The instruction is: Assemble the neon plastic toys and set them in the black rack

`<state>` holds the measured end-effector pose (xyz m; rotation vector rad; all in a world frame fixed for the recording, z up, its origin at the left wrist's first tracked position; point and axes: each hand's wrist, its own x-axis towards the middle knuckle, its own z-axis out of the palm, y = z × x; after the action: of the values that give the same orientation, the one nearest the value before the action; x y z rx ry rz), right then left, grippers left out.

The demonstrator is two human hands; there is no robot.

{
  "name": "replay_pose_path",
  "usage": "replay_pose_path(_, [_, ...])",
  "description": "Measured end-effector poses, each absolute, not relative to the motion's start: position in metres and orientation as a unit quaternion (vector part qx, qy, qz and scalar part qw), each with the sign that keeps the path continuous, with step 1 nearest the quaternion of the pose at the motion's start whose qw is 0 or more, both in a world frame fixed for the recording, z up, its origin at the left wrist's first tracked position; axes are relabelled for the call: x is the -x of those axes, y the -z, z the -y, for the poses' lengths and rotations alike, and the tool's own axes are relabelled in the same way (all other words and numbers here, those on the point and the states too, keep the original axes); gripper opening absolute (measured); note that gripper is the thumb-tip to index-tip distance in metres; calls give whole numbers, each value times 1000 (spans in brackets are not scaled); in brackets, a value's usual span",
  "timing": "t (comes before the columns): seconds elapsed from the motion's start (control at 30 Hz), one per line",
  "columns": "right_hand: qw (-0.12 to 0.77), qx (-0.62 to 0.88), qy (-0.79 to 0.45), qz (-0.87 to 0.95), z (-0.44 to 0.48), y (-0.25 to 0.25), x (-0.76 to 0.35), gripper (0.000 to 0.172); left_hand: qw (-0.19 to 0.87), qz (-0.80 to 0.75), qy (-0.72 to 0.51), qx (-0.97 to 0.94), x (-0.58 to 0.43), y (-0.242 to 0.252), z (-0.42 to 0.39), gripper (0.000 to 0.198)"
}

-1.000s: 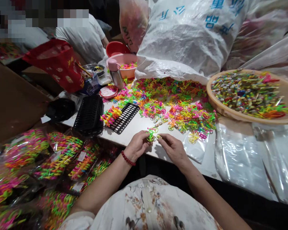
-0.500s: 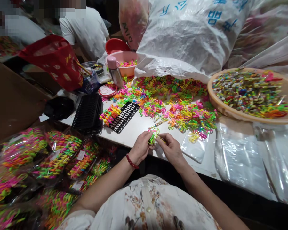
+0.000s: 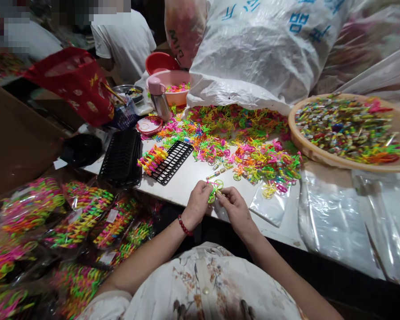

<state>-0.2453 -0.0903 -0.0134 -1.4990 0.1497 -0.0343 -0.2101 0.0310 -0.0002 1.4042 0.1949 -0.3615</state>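
Observation:
At the front edge of the table, my left hand (image 3: 200,200) pinches a small green plastic toy piece (image 3: 215,191) with a wheel-like ring and a bit of pink. My right hand (image 3: 233,205) has its thumb and fingertips closed on the right side of the same piece. Just beyond my hands lie a few thin patterned sticks (image 3: 220,172). A black grid tray (image 3: 174,164) is to the left, its left end covered by a row of colourful toy pieces (image 3: 152,159). Farther back spreads a heap of loose neon plastic pieces (image 3: 263,160).
Stacked black trays (image 3: 120,158) stand at left, above bagged toys (image 3: 82,211). A wide tan basin (image 3: 300,144) of small parts sits at right, with clear plastic bags (image 3: 333,218) before it. Behind are a steel flask (image 3: 160,104), a white sack (image 3: 253,58) and a person in white (image 3: 125,44).
My hands stay together on the green piece, with only slight finger movement. The person in white at the back has shifted a little to the right.

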Motion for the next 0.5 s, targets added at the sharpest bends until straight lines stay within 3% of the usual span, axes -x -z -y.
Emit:
replay_pose_path(0.27, [729, 682, 51, -32, 91, 10, 246, 21, 671, -64, 105, -731, 208, -1, -36, 19])
replay_pose_path(0.5, [598, 792, 110, 45, 94, 5, 249, 12, 665, -87, 102, -735, 208, 9, -36, 16])
